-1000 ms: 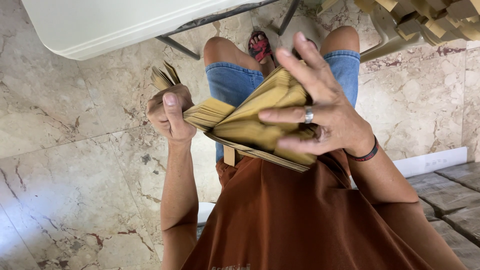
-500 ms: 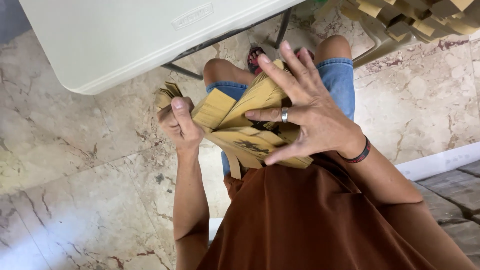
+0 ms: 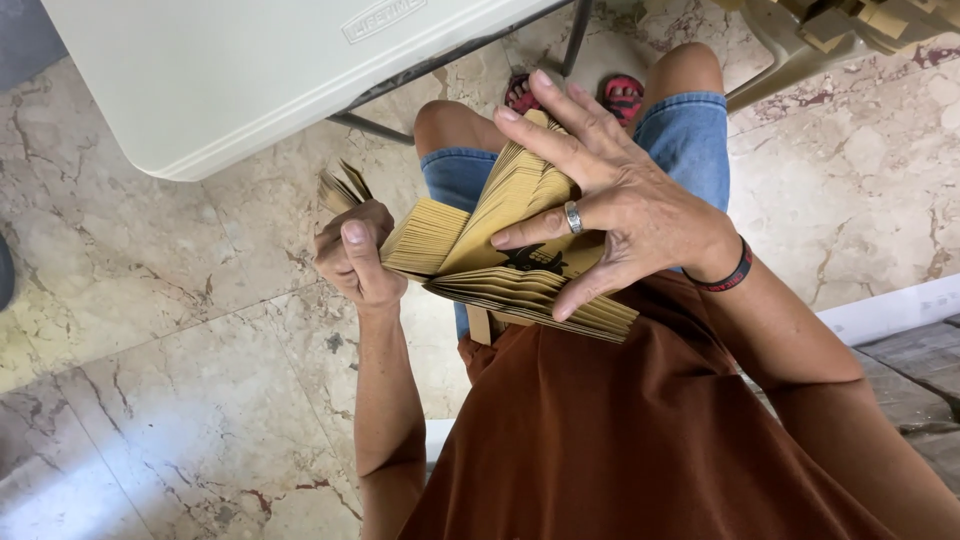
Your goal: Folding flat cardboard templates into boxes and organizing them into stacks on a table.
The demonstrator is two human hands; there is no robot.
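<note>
A thick stack of brown paper bags point(image 3: 500, 270) is held above the lap, over the knees, between both hands. The left hand point(image 3: 355, 255) is clenched around the left end of the stack, thumb laid upward along its edge, with a few bag corners seen sticking out behind the fist. The right hand point(image 3: 620, 200) is spread flat over the top of the stack, fingers point(image 3: 560, 150) splayed and pressed on the upper bags, thumb hooked down over the near edge. The stack is fanned open in the middle, so that a gap is shown between a left bundle and a right bundle, and a dark printed mark is seen on one exposed bag face.

A silver ring point(image 3: 573, 217) is worn on the right hand, and a dark wristband point(image 3: 728, 275) on the right wrist. A rust-brown shirt point(image 3: 620, 440) fills the lower part of the view; blue denim shorts point(image 3: 690, 140) and red sandals point(image 3: 622, 97) are seen below the stack. A marble floor point(image 3: 170, 380) lies underneath. The corner of a white folding table point(image 3: 250, 80) is seen at upper left, just beyond the knees. More brown paper items point(image 3: 860, 25) are piled at upper right, well apart from the hands.
</note>
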